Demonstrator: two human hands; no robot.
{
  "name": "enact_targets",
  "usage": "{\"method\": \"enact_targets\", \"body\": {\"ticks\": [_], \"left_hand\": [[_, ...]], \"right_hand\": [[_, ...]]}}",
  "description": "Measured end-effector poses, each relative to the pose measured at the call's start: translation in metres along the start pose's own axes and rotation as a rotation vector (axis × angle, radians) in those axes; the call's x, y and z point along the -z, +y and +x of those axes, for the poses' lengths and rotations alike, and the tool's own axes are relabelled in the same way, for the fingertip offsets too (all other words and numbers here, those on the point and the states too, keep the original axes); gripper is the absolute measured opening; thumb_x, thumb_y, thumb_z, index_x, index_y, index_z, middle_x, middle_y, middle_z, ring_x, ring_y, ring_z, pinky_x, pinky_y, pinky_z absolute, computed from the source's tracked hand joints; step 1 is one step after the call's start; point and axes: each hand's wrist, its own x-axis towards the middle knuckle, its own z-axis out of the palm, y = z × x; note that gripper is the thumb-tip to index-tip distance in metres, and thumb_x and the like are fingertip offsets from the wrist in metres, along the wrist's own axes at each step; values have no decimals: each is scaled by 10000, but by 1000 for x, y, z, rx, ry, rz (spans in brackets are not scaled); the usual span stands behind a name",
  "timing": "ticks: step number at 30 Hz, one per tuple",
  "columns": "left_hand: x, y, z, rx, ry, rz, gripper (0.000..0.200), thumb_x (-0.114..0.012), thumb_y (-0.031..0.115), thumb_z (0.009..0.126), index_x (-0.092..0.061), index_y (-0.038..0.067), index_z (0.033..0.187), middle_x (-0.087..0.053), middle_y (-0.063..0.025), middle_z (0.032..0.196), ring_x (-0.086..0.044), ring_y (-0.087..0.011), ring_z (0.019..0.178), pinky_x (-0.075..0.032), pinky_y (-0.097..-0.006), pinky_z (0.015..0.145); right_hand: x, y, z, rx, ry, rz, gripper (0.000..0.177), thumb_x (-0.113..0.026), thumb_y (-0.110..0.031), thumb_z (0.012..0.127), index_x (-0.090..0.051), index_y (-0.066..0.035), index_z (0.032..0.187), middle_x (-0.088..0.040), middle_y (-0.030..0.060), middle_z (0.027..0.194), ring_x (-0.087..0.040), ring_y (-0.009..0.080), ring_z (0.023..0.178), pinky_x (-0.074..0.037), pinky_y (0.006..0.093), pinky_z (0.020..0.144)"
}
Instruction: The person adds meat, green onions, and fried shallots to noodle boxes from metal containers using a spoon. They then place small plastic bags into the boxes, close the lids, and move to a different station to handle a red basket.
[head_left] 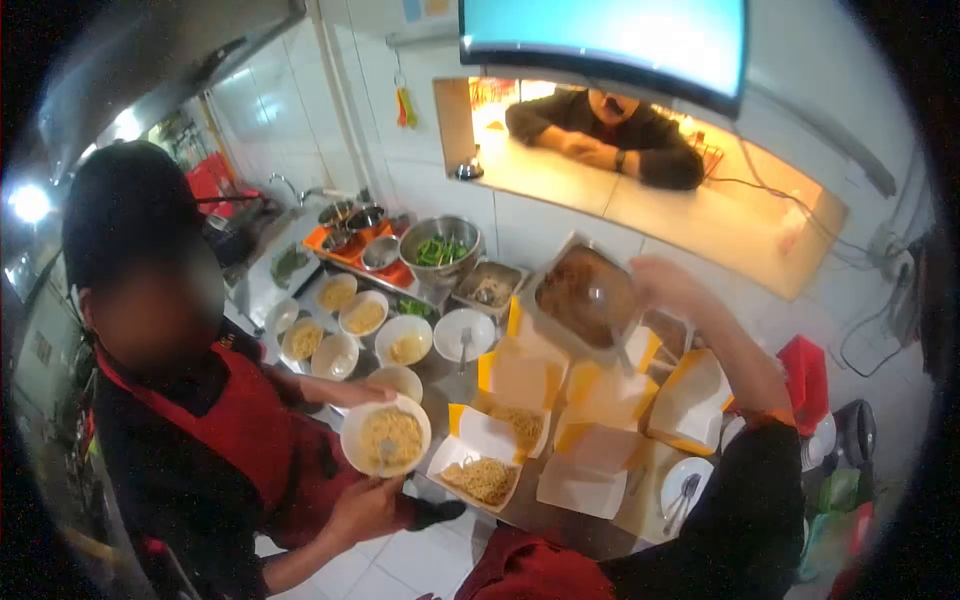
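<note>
Okay, head view, only one. Wearer's right hand [662, 285] is up at the right rim of a metal pan [575, 300] of brownish food; blur, so can't tell if the fingers are clamped on it or just touching. Left hand out of view, state can't be told. Pan sits at the wall side of the counter [540, 515], overlapping the raised lids of the yellow-and-white boxes [600, 395] from this angle. Utensil handle [626, 362] shows at its near edge.

Front-left box [480, 480] open, noodles inside; box just behind it [520, 425] also has noodles. Small plate [686, 488] with spoons near the wearer's dark sleeve [725, 505]. Red basket [803, 382] off to the right.

Left side: co-worker in red apron [235, 430], both hands on a bowl [350, 435] of noodles, spoon in it, held just beside the front-left box. More white bowls [405, 330] behind, several with noodles. Further back, metal bowl [475, 262] of green vegetables next to an orange tray [318, 240] of metal bowls.

Top: another person [660, 150] leans on the hatch ledge [560, 190], forearms down, hands together; lit screen [605, 40] above.
</note>
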Motion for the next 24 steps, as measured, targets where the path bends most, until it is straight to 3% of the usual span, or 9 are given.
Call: {"method": "enact_targets", "body": {"ticks": [2, 4, 6, 9, 13, 15, 20, 22, 24], "left_hand": [[-48, 56, 3, 13, -168, -2, 490, -400, 306, 1009, -377, 69, 1437, -473, -156, 1408, -489, -317, 1276, -424, -454, 1036], [-75, 90, -4, 44, -326, 11, 498, -427, 313, 999, -388, 65, 1430, -476, -155, 1405, -491, -315, 1276, -424, -454, 1037], [-91, 112, -18, 92, -481, 29, 507, -454, 319, 989, -398, 62, 1423, -480, -155, 1403, -492, -313, 1275, -424, -454, 1038], [-103, 133, -51, 195, -684, 72, 522, -493, 328, 974, -414, 57, 1413, -485, -155, 1399, -494, -309, 1274, -424, -454, 1039], [-100, 151, -104, 313, -900, 157, 542, -547, 341, 954, -435, 51, 1399, -493, -154, 1393, -497, -305, 1272, -424, -453, 1041], [-92, 151, -128, 364, -975, 178, 554, -573, 347, 944, -446, 47, 1392, -496, -154, 1391, -499, -303, 1272, -423, -453, 1042], [-94, 159, -175, 446, -1107, 250, 583, -640, 363, 919, -473, 39, 1374, -506, -154, 1384, -503, -297, 1270, -423, -453, 1044], [-104, 160, -197, 304, -1063, 499, 688, -584, 414, 943, -332, 51, 1470, -432, -152, 1455, -454, -290, 1315, -350, -451, 1102], [-116, 157, -213, 329, -1090, 488, 681, -577, 411, 948, -320, 66, 1476, -437, -148, 1451, -459, -282, 1311, -361, -443, 1096]], "right_hand": [[-17, -17, -57, -112, -32, 31, 74, -558, -5, 744, -536, -70, 717, -458, -9, 659, -432, 88, 562, -321, 242, 428], [-21, 17, -96, 7, -174, -35, 59, -556, -16, 743, -561, -74, 730, -479, -13, 632, -405, 79, 474, -298, 237, 391], [-46, -1, -162, -284, -114, -50, 56, -569, -36, 757, -590, -71, 794, -518, -9, 661, -430, 73, 471, -305, 229, 387], [-88, 3, -254, -438, -103, 10, 110, -594, -54, 767, -609, -66, 875, -548, 2, 686, -474, 77, 507, -326, 237, 396], [-153, -15, -360, -515, -75, -130, 63, -616, -63, 761, -625, -70, 823, -537, -22, 652, -467, 81, 498, -322, 244, 380], [-178, 0, -407, -552, -63, 37, 72, -623, -54, 765, -625, -68, 836, -554, -21, 666, -484, 80, 508, -330, 242, 389], [-216, 32, -482, -494, -214, 45, 75, -625, -40, 778, -620, -61, 851, -559, -28, 706, -492, 74, 595, -382, 245, 501], [-232, 43, -505, -440, -239, 44, 74, -623, -34, 781, -618, -59, 850, -557, -31, 716, -491, 70, 627, -393, 248, 542], [-240, 45, -518, -483, -199, 42, 73, -618, -28, 786, -619, -60, 852, -554, -33, 738, -486, 69, 675, -395, 249, 593]]}}
